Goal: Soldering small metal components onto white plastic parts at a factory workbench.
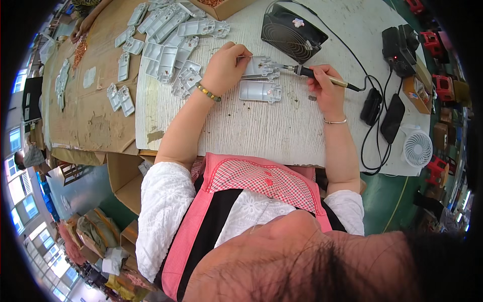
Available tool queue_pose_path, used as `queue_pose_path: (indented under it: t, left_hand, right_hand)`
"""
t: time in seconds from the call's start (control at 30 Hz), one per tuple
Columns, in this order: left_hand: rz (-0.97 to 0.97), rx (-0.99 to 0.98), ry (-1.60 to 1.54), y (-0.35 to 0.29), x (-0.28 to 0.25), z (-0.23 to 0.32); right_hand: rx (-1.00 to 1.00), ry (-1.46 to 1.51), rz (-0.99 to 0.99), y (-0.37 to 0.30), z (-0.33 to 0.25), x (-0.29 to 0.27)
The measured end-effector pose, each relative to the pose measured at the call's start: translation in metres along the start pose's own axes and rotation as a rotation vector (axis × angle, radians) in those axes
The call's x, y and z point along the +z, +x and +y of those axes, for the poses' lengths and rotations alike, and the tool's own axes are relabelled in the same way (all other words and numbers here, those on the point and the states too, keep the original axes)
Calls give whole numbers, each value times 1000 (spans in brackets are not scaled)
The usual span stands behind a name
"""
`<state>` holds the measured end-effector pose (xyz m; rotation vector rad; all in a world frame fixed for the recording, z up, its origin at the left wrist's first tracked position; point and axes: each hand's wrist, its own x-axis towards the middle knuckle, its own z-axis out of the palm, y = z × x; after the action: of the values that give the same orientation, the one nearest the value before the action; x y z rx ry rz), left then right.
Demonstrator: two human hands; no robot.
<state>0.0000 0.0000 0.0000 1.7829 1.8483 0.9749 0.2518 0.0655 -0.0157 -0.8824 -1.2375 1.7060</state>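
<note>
Loose dark hair (pixel 327 267) lies nearest, then one pink checked apron (pixel 261 178). The right hand (pixel 327 90) is clamped on one soldering iron (pixel 303 71), its tip at one grey casing (pixel 260 65) on the surface (pixel 271 131). The left hand (pixel 227 65) has its fingers drawn together at that casing's left end; what they pinch cannot be told. One separate casing (pixel 259 91) lies just below. Further left, two casings (pixel 121 99) sit side by side near an overlapping, uncountable pile (pixel 163 55). Two fans stand about: one black (pixel 292 35), one white (pixel 417 149).
</note>
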Motion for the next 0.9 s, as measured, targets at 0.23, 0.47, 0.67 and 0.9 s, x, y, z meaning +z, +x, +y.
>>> queue_pose_path:
  t: [0.23,0.47,0.67,0.9]
  left_hand:
    - [25,25,-30,-1,3,0]
    - [33,44,-49,0,4,-2]
    - [24,40,-51,0,3,-1]
    - [19,44,-35,0,2,-1]
  right_hand:
    - [18,-114,17,-2,-5,5]
    - [4,-96,22,-2,-4,5]
    - [5,-108,29,-2,-4,5]
    - [34,-112,-2,-3,-4,5]
